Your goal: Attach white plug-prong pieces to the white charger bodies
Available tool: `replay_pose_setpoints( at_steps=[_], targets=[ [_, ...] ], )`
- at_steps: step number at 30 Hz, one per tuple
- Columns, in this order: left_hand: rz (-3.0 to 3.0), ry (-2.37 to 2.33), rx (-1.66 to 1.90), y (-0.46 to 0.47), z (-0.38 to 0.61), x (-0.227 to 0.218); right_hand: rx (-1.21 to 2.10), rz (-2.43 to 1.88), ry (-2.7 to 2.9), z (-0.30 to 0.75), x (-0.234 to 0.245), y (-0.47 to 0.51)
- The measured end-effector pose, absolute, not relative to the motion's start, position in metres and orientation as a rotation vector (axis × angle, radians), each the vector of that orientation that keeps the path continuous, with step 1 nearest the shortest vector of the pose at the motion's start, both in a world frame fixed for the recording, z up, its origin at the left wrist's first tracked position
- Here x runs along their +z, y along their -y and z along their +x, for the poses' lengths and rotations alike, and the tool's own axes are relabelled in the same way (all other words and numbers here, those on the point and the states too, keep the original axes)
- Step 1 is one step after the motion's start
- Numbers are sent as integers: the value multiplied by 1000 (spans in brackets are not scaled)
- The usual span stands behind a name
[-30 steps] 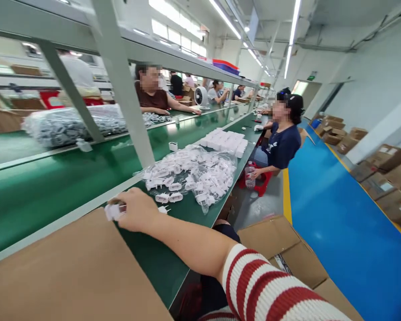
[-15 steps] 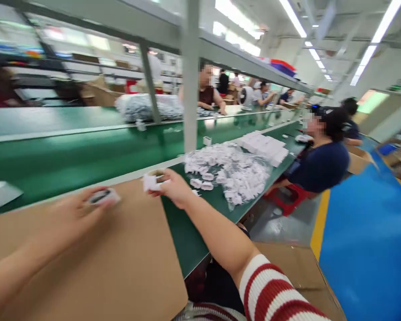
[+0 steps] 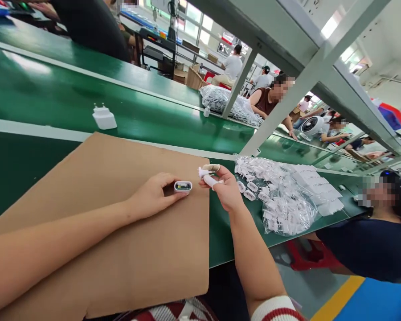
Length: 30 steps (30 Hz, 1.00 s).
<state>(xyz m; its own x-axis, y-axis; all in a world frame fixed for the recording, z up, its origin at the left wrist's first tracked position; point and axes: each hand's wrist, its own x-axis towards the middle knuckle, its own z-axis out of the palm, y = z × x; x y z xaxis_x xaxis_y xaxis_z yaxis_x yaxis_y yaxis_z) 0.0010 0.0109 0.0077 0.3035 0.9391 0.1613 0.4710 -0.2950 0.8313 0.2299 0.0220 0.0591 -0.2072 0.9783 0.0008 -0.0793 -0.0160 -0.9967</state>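
Observation:
My left hand (image 3: 153, 195) grips a white charger housing (image 3: 183, 187) between thumb and fingers, low over the brown cardboard sheet (image 3: 120, 263). Its open end faces me, and a circuit board shows inside. In my right hand (image 3: 225, 189), near the sheet's right edge, is a small white plug cap (image 3: 205, 172) with prongs, pinched between covered fingertips and thumb. The two parts are a short gap apart. Right of that hand, several loose white caps (image 3: 249, 195) lie beside a clear plastic bag (image 3: 289, 214) full of similar white pieces.
A finished-looking white charger (image 3: 104, 117) sits on the green conveyor belt (image 3: 147, 118) beyond the cardboard. A slanted grey post (image 3: 280, 109) rises behind the bag. White pieces stand in rows (image 3: 321, 187) farther right. A co-worker in dark blue (image 3: 361, 249) sits at the right.
My view has swung left and tilted. The housing and the plug cap are closer together, and the housing's open end now faces me. Both hands keep their hold.

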Motion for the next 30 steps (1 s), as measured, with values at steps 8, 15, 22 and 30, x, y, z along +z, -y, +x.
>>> replay_pose_setpoints(
  at_steps=[8,15,22,30],
  targets=[
    [1949,-1173,886,-17,-2,7,742,-1194,1746,216,55,-10],
    [1974,-1112,947,-19,-2,3,449,-1155,2232,207,58,-6],
    [1976,-1090,942,-19,-2,5,286,-1180,2403,200,58,-9],
    [1980,-1103,928,-19,-3,3,279,-1181,2363,200,55,-7]
  ],
)
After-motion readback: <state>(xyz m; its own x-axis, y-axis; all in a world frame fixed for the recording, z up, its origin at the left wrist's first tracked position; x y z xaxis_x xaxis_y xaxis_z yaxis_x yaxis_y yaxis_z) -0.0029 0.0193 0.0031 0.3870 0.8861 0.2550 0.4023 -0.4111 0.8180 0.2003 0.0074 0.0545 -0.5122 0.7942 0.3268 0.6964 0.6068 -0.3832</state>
